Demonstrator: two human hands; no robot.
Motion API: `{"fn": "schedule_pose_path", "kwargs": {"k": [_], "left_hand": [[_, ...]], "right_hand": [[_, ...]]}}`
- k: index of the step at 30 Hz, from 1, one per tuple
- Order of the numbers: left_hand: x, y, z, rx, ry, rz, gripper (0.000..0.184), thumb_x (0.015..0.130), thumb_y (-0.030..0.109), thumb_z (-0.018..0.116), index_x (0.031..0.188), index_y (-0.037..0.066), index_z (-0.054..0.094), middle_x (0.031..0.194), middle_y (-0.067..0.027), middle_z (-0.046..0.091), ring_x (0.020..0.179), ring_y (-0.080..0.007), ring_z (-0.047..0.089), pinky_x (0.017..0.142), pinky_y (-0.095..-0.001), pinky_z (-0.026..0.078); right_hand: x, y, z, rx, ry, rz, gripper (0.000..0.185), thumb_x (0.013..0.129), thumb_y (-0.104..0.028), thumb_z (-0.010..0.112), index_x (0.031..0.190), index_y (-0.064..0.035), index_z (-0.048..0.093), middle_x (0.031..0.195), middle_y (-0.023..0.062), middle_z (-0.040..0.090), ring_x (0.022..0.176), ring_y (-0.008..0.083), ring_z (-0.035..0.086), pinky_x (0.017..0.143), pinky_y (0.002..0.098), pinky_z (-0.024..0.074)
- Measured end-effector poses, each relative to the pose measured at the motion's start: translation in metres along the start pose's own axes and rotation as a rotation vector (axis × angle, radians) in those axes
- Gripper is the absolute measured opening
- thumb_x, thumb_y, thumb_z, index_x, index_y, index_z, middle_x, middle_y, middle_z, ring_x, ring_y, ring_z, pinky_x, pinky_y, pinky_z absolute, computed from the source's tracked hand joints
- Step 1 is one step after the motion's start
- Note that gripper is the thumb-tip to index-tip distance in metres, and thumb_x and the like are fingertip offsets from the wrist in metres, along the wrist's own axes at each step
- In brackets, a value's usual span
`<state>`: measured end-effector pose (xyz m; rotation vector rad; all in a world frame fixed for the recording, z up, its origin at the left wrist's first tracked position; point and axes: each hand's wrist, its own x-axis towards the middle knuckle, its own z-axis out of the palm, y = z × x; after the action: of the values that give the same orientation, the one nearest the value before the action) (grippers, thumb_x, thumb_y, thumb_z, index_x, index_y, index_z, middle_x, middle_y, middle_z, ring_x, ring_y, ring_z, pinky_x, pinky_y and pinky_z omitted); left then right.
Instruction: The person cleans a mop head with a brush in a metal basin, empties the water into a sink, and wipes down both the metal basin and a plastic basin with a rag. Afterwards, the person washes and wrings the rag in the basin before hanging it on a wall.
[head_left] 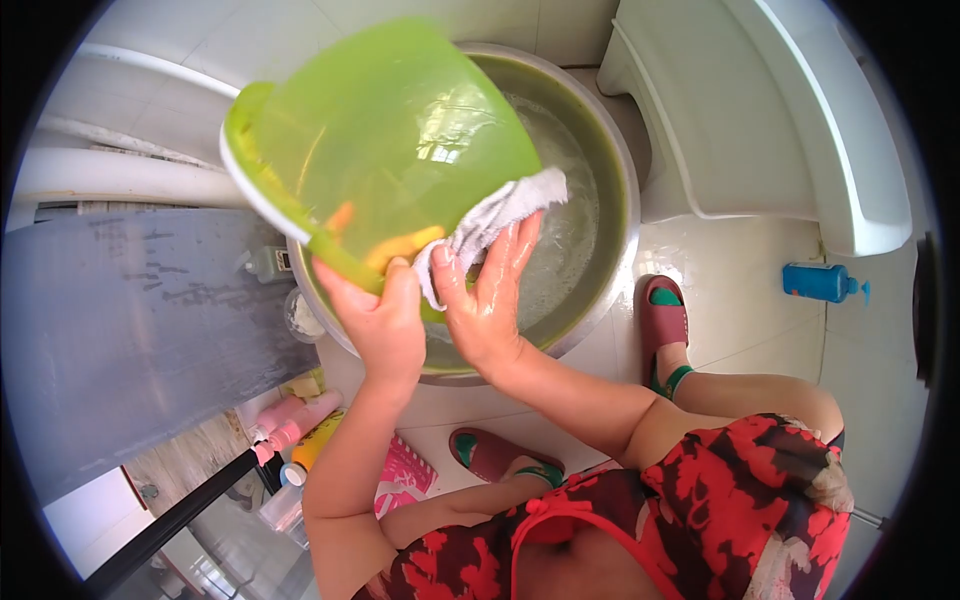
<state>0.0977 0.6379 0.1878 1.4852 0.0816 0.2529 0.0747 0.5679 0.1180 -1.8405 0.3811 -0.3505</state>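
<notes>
A translucent green plastic bucket [410, 130] is tipped on its side above a large metal basin [628, 190] of cloudy water [560, 240]. My left hand [375, 325] grips its rim at the lower edge, with fingers showing yellow and orange through the green wall. A wet white cloth [505, 205] lies against the outside of the bucket. The fingers of my right hand [490, 305] press that cloth to the wall, and they look wet. The inside of the bucket is mostly hidden from me.
To the right stands a white pedestal fixture [720, 110], with a blue pump bottle [815, 282] near it. White pipes [130, 178] and a grey panel [150, 340] fill the left. Pink bottles [300, 420] and a pink box [405, 472] sit below. My slippered feet [664, 320] are beside the basin.
</notes>
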Motion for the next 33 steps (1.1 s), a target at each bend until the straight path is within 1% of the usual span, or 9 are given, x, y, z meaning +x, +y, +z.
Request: {"fn": "schedule_pose_path", "kwargs": {"k": [2,3,7,13,21,23,27,30,33], "left_hand": [[0.007,-0.002,-0.012,0.038,0.017,0.047,0.059,0.077,-0.013,0.043,0.135,-0.003,0.033,0.125,-0.0181,0.050,0.108,-0.0240,0.059,0.093,-0.0329,0.048],[0.008,0.000,-0.017,0.012,0.000,0.048,0.060,0.077,-0.013,0.042,0.135,-0.003,0.033,0.125,-0.0178,0.050,0.109,-0.0240,0.058,0.092,-0.0334,0.048],[0.016,0.003,-0.037,0.014,-0.021,0.030,0.061,0.075,-0.012,0.038,0.135,-0.003,0.033,0.125,-0.0172,0.050,0.110,-0.0245,0.057,0.092,-0.0358,0.049],[0.019,0.009,-0.079,-0.045,-0.143,-0.176,0.066,0.074,-0.008,0.039,0.138,-0.002,0.029,0.115,-0.0214,0.056,0.100,-0.0301,0.063,0.082,-0.0435,0.057],[0.034,0.002,-0.142,-0.034,-0.148,-0.146,0.070,0.073,0.003,0.049,0.139,-0.001,0.029,0.108,-0.0202,0.058,0.091,-0.0285,0.064,0.078,-0.0414,0.057],[0.035,-0.001,-0.157,-0.054,-0.093,-0.135,0.070,0.072,0.005,0.051,0.139,0.000,0.031,0.111,-0.0178,0.057,0.091,-0.0254,0.062,0.080,-0.0394,0.054],[0.035,-0.007,-0.173,-0.120,-0.148,-0.180,0.062,0.078,0.006,0.052,0.137,0.000,0.035,0.112,-0.0145,0.057,0.096,-0.0243,0.060,0.083,-0.0384,0.052],[0.034,-0.012,-0.160,-0.149,0.088,-0.148,0.052,0.088,0.011,0.054,0.136,0.001,0.038,0.117,-0.0129,0.055,0.101,-0.0237,0.058,0.084,-0.0382,0.051],[0.034,-0.010,-0.148,-0.086,0.161,-0.054,0.042,0.095,0.015,0.052,0.133,0.001,0.041,0.120,-0.0126,0.055,0.105,-0.0235,0.058,0.085,-0.0380,0.051]], "right_hand": [[0.009,0.010,0.008,-0.084,0.114,-0.373,0.085,0.087,-0.033,0.065,0.147,-0.0002,0.014,0.149,0.0375,0.001,0.138,0.0561,0.006,0.111,0.0595,0.0140],[0.016,0.010,0.010,-0.059,0.203,-0.474,0.079,0.083,-0.032,0.068,0.146,-0.0097,0.026,0.149,0.0353,0.009,0.136,0.0564,0.014,0.108,0.0634,0.0173],[0.050,-0.019,-0.004,-0.214,0.194,-0.650,0.059,0.079,-0.036,0.068,0.129,-0.0081,0.051,0.146,0.0290,0.027,0.131,0.0505,0.029,0.103,0.0593,0.0292],[0.105,-0.077,-0.006,-0.219,-0.130,-0.762,0.051,0.076,-0.032,0.066,0.118,-0.0046,0.057,0.140,0.0295,0.036,0.126,0.0488,0.036,0.099,0.0587,0.0349],[0.185,-0.089,0.049,-0.112,-0.520,-0.453,0.057,0.082,-0.047,0.052,0.121,-0.0063,0.059,0.142,0.0249,0.038,0.132,0.0410,0.034,0.104,0.0590,0.0307],[0.201,-0.088,0.054,0.039,-0.633,-0.300,0.063,0.088,-0.055,0.044,0.125,-0.0042,0.056,0.126,0.0192,0.055,0.114,0.0334,0.053,0.098,0.0413,0.0405],[0.225,-0.029,0.088,0.171,-0.529,-0.051,0.067,0.090,-0.057,0.035,0.122,-0.0012,0.057,0.118,0.0226,0.060,0.109,0.0370,0.056,0.096,0.0414,0.0404],[0.221,0.038,0.092,0.098,-0.379,0.018,0.064,0.091,-0.054,0.032,0.114,-0.0007,0.060,0.115,0.0257,0.061,0.108,0.0406,0.057,0.094,0.0447,0.0407],[0.186,0.082,0.065,0.133,-0.426,0.055,0.065,0.094,-0.049,0.032,0.130,0.0018,0.049,0.134,0.0258,0.049,0.127,0.0389,0.043,0.106,0.0403,0.0326]]}}
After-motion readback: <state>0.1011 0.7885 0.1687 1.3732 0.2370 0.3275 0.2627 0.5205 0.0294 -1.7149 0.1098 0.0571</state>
